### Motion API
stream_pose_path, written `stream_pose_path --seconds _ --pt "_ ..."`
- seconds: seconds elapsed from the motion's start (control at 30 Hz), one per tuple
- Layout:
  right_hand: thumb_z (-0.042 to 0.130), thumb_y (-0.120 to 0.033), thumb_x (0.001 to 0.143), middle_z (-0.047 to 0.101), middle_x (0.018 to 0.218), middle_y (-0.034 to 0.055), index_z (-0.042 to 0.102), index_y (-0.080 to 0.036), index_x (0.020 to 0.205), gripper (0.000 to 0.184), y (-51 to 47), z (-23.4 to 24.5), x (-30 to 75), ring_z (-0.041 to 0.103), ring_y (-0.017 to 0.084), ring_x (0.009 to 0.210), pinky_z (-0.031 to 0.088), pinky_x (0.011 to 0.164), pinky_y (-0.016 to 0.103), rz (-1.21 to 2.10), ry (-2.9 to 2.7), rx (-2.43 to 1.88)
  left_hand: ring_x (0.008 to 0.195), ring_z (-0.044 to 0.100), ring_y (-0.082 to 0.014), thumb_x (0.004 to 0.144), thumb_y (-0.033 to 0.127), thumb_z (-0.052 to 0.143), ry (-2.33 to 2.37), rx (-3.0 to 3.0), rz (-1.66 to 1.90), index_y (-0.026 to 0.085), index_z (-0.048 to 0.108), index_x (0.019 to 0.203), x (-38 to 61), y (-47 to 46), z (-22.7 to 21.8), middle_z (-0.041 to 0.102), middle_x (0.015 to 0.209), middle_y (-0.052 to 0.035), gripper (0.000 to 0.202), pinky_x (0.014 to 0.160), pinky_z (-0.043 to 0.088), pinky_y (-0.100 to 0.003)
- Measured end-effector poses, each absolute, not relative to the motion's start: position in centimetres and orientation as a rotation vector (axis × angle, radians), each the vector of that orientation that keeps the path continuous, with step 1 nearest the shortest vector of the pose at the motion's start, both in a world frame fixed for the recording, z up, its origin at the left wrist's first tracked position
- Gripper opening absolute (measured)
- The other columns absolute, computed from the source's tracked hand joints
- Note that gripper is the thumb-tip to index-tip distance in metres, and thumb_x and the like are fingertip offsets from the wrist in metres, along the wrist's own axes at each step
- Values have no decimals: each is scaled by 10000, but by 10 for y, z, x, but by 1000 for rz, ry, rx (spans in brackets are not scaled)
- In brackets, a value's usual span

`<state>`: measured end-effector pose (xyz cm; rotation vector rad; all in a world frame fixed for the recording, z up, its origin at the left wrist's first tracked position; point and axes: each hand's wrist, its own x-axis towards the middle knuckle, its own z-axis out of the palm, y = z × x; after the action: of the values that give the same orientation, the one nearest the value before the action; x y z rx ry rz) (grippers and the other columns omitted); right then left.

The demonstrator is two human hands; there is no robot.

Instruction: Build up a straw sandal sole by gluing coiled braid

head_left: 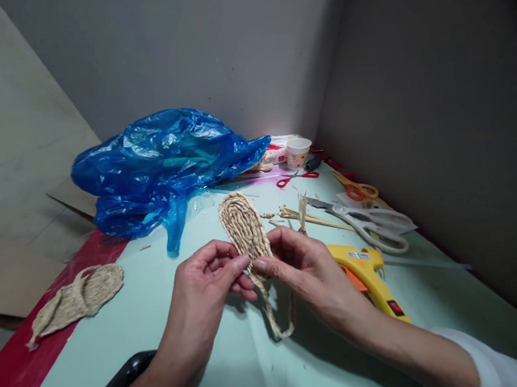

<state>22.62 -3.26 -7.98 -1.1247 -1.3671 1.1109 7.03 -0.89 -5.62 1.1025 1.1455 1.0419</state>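
Note:
Between my hands stands a small coiled straw-rope sole [243,225], long and oval, with its rounded end pointing away from me. My left hand [216,271] pinches its near left edge with thumb and fingers. On the near right side my right hand [297,261] grips it, thumb on top and fingers behind. A loose tail of twisted straw rope [282,333] hangs in a loop below both hands. Just beyond my right wrist lies a yellow glue gun [367,271] with an orange trigger, partly hidden by my hand.
A finished-looking straw slipper [83,296] lies at left. Behind are a blue plastic bag [165,161] and a paper cup [299,153]. To the right lie white-handled scissors [370,224], orange scissors [356,188], small red scissors [297,178] and straw strips [313,217]. Grey walls border the table.

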Motion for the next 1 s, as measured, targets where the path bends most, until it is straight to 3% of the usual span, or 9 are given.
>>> stream_pose_path --seconds 0.17,0.33,0.57,0.83,1.0 --pt "675 -410 924 608 824 -8 613 -175 932 243 -33 -80 226 525 127 744 405 687 251 1071 -1420 -1134 487 646 -142 639 297 891 1135 1073 1040 142 696 860 71 -8 -60 705 578 0 333 531 573 -249" --pt "659 -427 937 619 898 7 617 -178 982 257 -31 -80 228 542 137 788 414 712 261 1068 -1466 -1138 508 645 -127 698 284 854 1104 1076 1017 131 730 757 68 -9 -60 700 595 -12 206 555 554 -228" --pt "612 -472 958 625 868 8 604 -168 956 304 -34 -68 234 565 142 804 411 703 245 1124 -1607 -1223 561 637 -118 777 272 781 1057 1055 1021 126 736 776 62 -8 -57 695 634 -18 153 612 520 -220" --pt "513 -261 1026 628 659 -50 657 -164 830 261 -43 -67 229 521 75 564 353 547 203 766 -2031 -1325 564 639 -112 760 239 786 1070 1002 1082 134 689 715 54 -1 -52 673 604 -2 150 605 499 -199" --pt "584 -196 980 643 753 -7 654 -145 851 156 -44 -73 232 528 114 673 359 697 265 328 -2102 -1260 572 643 -117 783 251 778 1062 969 1060 137 683 733 52 -2 -51 681 621 -10 156 608 512 -199"
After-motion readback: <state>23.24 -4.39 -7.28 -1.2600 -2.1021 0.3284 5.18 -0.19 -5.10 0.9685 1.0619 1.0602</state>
